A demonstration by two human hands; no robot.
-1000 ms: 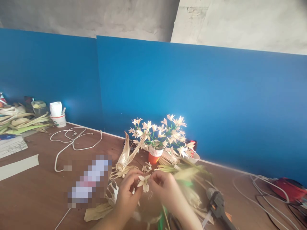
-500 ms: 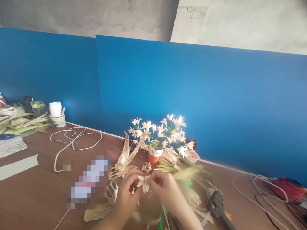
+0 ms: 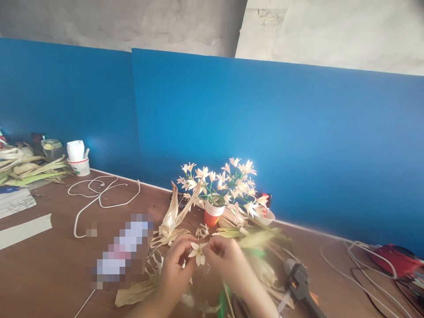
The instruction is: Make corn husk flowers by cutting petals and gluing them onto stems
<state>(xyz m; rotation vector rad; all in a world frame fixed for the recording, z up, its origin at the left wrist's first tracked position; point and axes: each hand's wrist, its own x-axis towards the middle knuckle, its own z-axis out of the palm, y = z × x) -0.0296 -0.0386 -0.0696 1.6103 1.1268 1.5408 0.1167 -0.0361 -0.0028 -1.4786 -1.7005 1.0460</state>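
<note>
Still, little has shifted over the past second: the left hand (image 3: pixel 174 271) and right hand (image 3: pixel 228 260) both pinch a small husk flower (image 3: pixel 198 252) just above the tabletop (image 3: pixel 59 265), near the orange cup (image 3: pixel 212 215) of blooms, the handling seemingly at the same stage.

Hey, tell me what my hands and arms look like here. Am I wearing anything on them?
Both the left hand and the right hand are bare, with no gloves. The forearms run uncovered to the bottom edge of the picture, and no sleeve or cuff is in view. No watch or bracelet shows at either wrist. The fingers are too small and blurred to tell whether a ring is worn.
</note>
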